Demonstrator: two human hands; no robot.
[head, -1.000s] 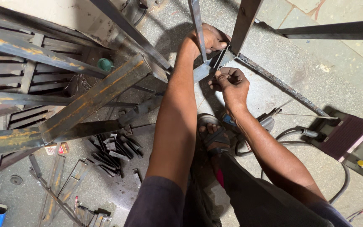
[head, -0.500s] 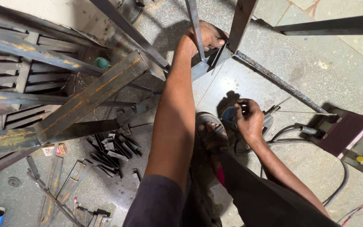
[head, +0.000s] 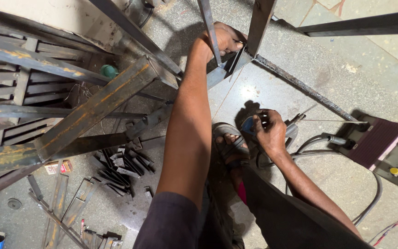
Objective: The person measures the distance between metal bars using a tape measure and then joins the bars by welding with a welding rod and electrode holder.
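A rusty steel frame (head: pixel 93 103) of square tubes stands over the grey concrete floor (head: pixel 300 60). A welding machine (head: pixel 385 150) sits at right, cables (head: pixel 309 143) trailing. The left hand (head: pixel 224 40) is closed around a flat steel bar (head: pixel 208 27) at the frame joint. The right hand (head: pixel 268 131), low beside the sandalled foot (head: pixel 229 143), grips a blue-handled electrode holder (head: pixel 249 124).

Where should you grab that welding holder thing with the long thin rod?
Probably by the thick blue-ended handle of the electrode holder, from above, as the right hand does. It lies low near the floor, with the bare thin rod sticking out sideways at its far end; keep off that.
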